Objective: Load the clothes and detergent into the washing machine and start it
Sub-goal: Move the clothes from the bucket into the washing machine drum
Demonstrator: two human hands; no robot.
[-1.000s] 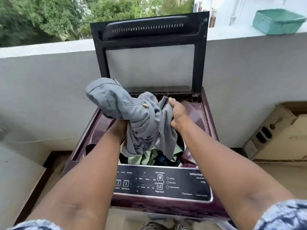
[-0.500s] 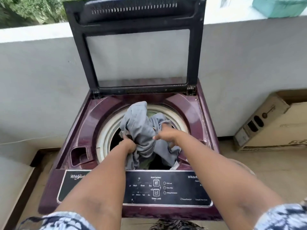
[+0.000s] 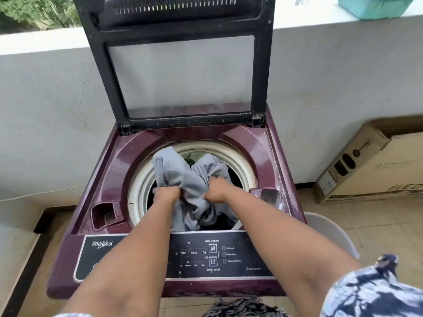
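A maroon top-load washing machine (image 3: 107, 170) stands in front of me with its black lid (image 3: 180, 65) raised upright. A grey garment (image 3: 180, 172) hangs bunched in the round drum opening (image 3: 242, 161), over darker clothes below. My left hand (image 3: 167, 194) grips the garment's left side and my right hand (image 3: 217, 189) grips its right side, both down at the drum mouth. The black control panel (image 3: 229, 255) runs along the front edge under my forearms. A recessed detergent compartment (image 3: 105, 215) sits at the front left of the top. No detergent is in view.
A grey balcony wall (image 3: 45, 110) stands behind the machine. A cardboard box (image 3: 375, 165) lies on the floor at the right. A teal tub (image 3: 375, 6) rests on the ledge at top right. A pale bucket rim (image 3: 329, 229) shows beside the machine's right side.
Both hands have lowered the grey garment from above the machine down into the drum opening. My view has tilted downward and closer to the machine.
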